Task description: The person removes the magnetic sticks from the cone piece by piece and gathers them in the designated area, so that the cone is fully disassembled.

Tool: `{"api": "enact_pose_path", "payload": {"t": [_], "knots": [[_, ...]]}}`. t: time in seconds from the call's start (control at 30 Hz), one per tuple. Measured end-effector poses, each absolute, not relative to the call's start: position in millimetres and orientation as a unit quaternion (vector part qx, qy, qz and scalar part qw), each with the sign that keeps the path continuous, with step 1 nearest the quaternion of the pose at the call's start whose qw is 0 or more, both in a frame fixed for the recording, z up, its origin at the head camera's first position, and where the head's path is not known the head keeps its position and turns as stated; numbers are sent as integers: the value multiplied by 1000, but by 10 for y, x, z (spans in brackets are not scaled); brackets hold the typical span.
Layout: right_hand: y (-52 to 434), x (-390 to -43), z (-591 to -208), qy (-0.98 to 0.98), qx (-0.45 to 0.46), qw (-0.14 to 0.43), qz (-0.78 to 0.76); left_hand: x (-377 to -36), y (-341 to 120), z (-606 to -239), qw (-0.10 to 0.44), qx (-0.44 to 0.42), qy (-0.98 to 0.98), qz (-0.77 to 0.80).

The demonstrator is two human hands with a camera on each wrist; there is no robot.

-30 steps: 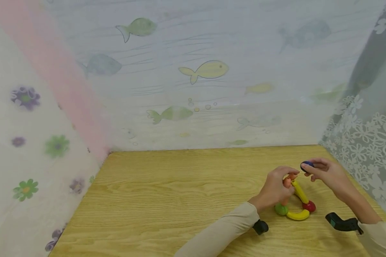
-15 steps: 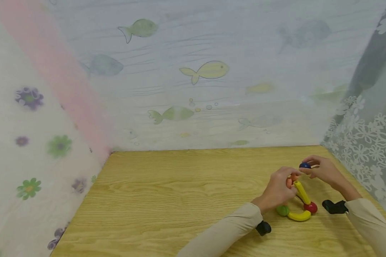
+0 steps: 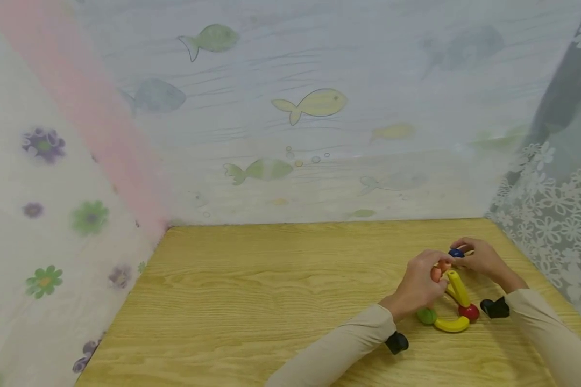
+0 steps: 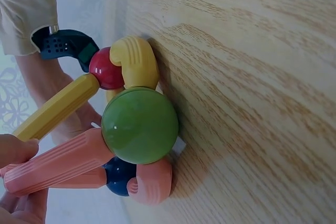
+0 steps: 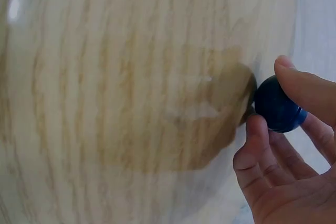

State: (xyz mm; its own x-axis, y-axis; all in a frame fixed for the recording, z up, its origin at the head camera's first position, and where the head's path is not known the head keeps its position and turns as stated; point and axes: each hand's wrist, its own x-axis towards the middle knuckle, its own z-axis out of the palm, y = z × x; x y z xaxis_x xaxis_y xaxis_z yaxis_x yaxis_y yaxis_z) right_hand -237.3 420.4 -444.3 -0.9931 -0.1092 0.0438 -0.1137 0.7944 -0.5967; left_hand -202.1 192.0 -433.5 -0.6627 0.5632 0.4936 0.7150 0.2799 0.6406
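Note:
A frame of toy building rods and balls stands on the table, with a green ball (image 4: pixel 140 125), a red ball (image 4: pixel 106 68) and a blue ball (image 4: pixel 120 176) low down. Yellow (image 3: pixel 451 324) and orange (image 4: pixel 150 181) curved pieces join them. A straight yellow rod (image 3: pixel 458 288) leans up from the red ball. My left hand (image 3: pixel 420 282) pinches the upper ends of the straight orange rods (image 4: pixel 60 160). Close beside it, my right hand (image 3: pixel 483 259) holds another blue ball (image 5: pixel 278 106) between thumb and fingers, near the rod tops. Whether that ball touches a rod is hidden.
The wooden table (image 3: pixel 252 301) extends left of the frame. A fish-patterned curtain (image 3: pixel 310 161) hangs behind its far edge, and a lace-flower curtain (image 3: pixel 561 199) borders the right. Black wrist devices (image 3: pixel 495 308) sit below both hands.
My right hand has moved left with the blue ball, closer to my left hand, and its forearm has swung inward. The left hand has shifted only slightly, still holding the orange rods.

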Motion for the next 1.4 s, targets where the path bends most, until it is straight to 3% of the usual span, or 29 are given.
{"api": "enact_pose_path", "payload": {"t": [0.97, 1.4], "knots": [[4195, -2202, -4367, -945, 52, -20, 323, -1973, 1929, -4319, 67, -324, -840, -431], [4152, -2248, -4502, -948, 58, 24, 311, -1979, 1856, -4306, 54, -328, -821, -464]]}}
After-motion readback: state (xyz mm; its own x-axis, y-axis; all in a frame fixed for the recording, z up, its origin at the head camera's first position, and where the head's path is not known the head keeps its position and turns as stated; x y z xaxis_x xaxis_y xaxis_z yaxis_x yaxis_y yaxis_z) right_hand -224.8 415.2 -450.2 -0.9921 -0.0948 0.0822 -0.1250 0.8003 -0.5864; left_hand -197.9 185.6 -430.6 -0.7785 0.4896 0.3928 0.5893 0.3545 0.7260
